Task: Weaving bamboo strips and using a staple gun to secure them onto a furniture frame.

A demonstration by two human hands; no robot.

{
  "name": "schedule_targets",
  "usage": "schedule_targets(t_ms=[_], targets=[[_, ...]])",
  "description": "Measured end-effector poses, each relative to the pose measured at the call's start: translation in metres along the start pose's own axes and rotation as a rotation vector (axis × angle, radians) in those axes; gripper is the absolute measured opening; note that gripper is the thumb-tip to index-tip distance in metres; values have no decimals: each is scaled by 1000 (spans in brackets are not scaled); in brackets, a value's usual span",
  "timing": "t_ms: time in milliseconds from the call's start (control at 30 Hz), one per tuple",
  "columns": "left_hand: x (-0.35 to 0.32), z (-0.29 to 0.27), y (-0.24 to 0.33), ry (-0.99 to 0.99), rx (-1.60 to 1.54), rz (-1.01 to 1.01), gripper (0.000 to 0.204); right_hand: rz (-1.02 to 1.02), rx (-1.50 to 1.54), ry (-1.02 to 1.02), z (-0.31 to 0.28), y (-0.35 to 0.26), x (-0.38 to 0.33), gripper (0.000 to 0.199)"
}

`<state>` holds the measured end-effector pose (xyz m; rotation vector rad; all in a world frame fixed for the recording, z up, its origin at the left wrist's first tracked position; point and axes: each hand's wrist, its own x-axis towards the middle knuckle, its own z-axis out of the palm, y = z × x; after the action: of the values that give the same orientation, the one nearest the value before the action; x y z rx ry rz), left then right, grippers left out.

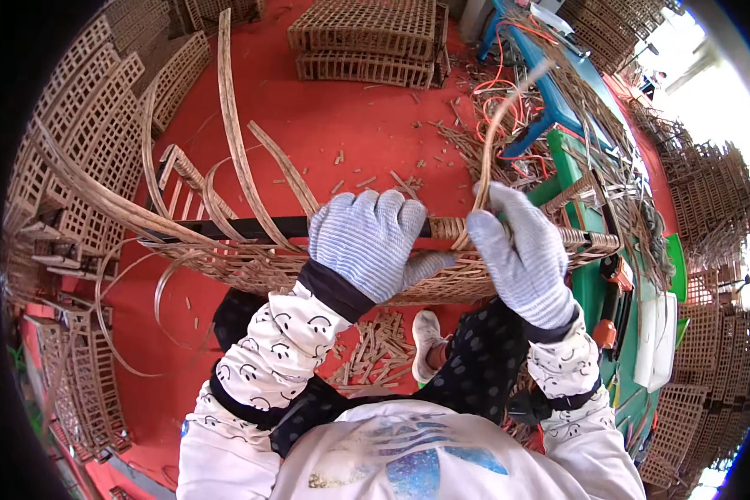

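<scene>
Across my lap lies a woven cane basket [467, 287], with a dark flat strip [262, 227] along its rim. My left hand [362, 237], in a striped grey glove, is closed over the middle of that rim, its thumb on the near side. Farther right, my gloved right hand [521, 258] pinches a pale cane strip [495, 133] that rises from the rim and curves away to the upper right. Tight cane wrapping [587, 239] covers the rim's right end. Left of my hands, several loose cane strips [237, 133] stand up or curl from the rim.
Stacked woven baskets stand at the left [83, 125] and at the far side [362, 37]. To my right are a green table [579, 179], an orange-and-black tool [612, 304] and a blue bench [550, 92]. Cane offcuts [375, 354] litter the red floor [308, 117].
</scene>
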<state>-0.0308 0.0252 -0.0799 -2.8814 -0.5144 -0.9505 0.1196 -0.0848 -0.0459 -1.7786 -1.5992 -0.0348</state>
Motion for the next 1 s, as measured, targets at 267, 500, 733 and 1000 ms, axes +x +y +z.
schedule_targets(t_ms=[267, 500, 733, 1000], targets=[[-21, -23, 10, -338, -15, -65, 53, 464, 899, 94, 14, -43, -24, 12], [-34, -35, 31, -447, -85, -118, 61, 598, 1597, 145, 4, -72, -40, 17], [-50, -23, 28, -185, -65, -18, 63, 717, 1362, 189, -15, -104, -53, 15], [-61, -20, 37, -50, -75, -13, 57, 640, 1157, 198, -16, -122, -48, 15]])
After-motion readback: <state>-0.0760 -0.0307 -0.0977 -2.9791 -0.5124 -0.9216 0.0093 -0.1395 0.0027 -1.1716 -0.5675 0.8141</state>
